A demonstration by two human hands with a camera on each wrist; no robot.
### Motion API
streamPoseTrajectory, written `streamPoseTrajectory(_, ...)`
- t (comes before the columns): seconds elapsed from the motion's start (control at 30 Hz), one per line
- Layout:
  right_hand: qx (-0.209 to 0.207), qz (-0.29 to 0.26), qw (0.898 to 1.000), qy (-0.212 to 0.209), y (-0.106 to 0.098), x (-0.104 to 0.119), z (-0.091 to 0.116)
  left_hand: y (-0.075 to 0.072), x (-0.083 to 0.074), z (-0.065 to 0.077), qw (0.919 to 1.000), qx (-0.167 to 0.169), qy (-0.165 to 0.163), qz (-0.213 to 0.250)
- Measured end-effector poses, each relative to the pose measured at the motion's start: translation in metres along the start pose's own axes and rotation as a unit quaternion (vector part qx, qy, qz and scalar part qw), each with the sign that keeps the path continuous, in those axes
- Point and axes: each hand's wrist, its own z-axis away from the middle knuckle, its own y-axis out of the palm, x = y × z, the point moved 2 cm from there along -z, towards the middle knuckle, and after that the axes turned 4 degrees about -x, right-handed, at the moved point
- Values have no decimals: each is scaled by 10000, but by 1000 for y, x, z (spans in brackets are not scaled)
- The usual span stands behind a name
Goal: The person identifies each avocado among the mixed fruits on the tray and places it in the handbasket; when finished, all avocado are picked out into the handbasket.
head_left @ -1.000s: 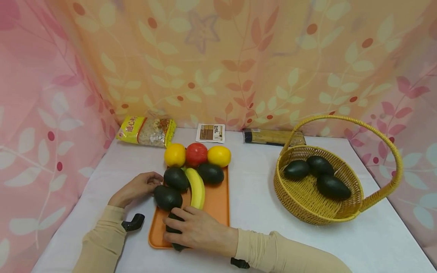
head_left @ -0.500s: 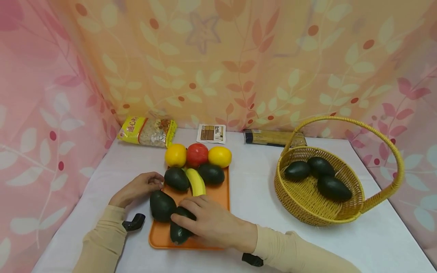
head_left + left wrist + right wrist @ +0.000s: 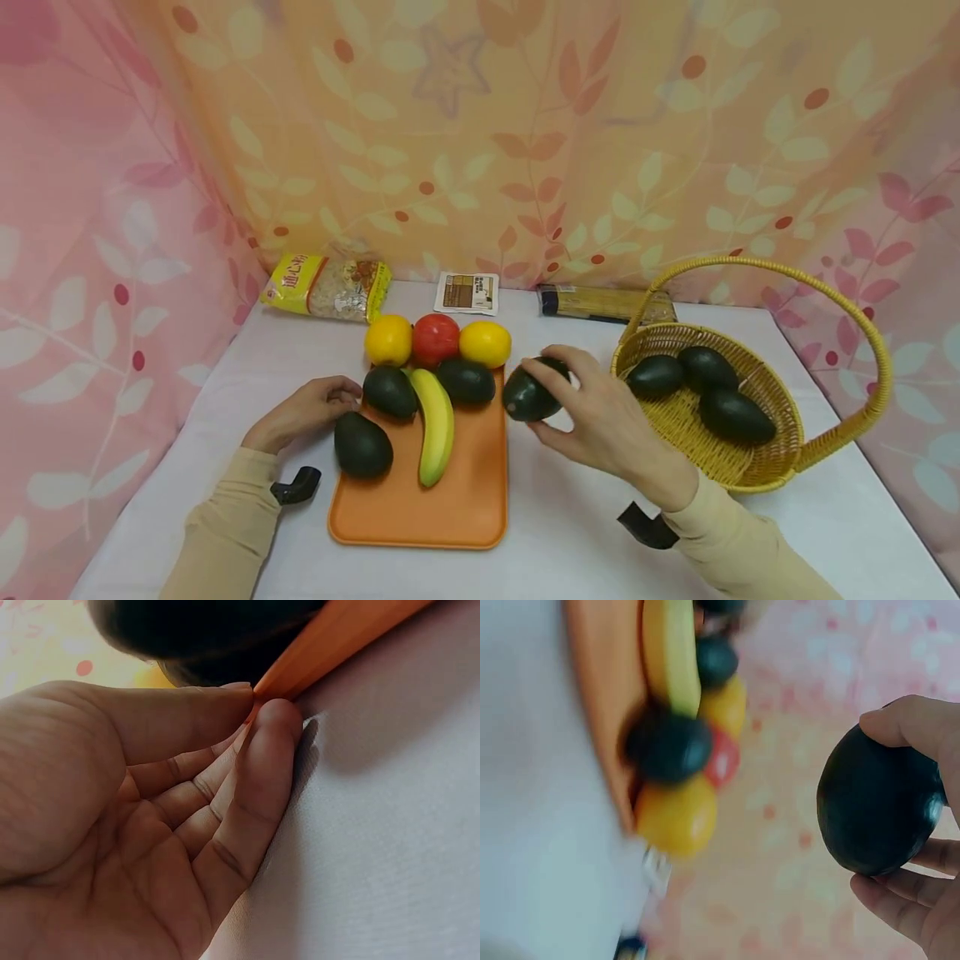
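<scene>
My right hand (image 3: 611, 421) grips a dark green avocado (image 3: 534, 392) between thumb and fingers, in the air between the orange tray (image 3: 420, 525) and the wicker basket (image 3: 783, 479). In the right wrist view the avocado (image 3: 874, 806) is held clear of everything else. My left hand (image 3: 307, 410) pinches the tray's left edge, with thumb and index finger meeting on the rim in the left wrist view. On the tray lie a banana (image 3: 435, 429) and three more avocados, one (image 3: 363, 446) close to my left fingers. Yellow fruits (image 3: 486, 343) and a red fruit (image 3: 436, 338) line its far end.
Three avocados (image 3: 737, 415) lie in the basket, whose tall handle (image 3: 855, 312) arches over it. Along the back are a yellow food bag (image 3: 326, 287), a small white-and-brown packet (image 3: 467, 293) and a bundle of thin sticks (image 3: 600, 302). Floral curtains (image 3: 480, 150) enclose the table.
My right hand has lifted an avocado from the tray's near end and carried it right, past the tray's edge. The avocado beside it shifted slightly toward me. My left hand stays put.
</scene>
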Motion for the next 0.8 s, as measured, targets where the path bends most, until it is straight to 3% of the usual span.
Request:
streamPoseTrajectory(0.23, -150, 517, 9926, 1090, -36, -63, 46, -3, -4, -3, 9998, -98, 118, -157)
streamPoseTrajectory(0.43, -273, 907, 9788, 1816, -56, -101, 80, -3, -2, -5, 9998, -103, -41, -186)
streamPoseTrajectory(0.67, 804, 1097, 9557, 2610, -53, -123, 108, -1, 2, -4, 9998, -85, -58, -155)
streamPoseTrajectory(0.8, 1256, 1081, 9495, 2663, -45, -130, 117, 0, 4, -4, 9999, -93, -76, -100)
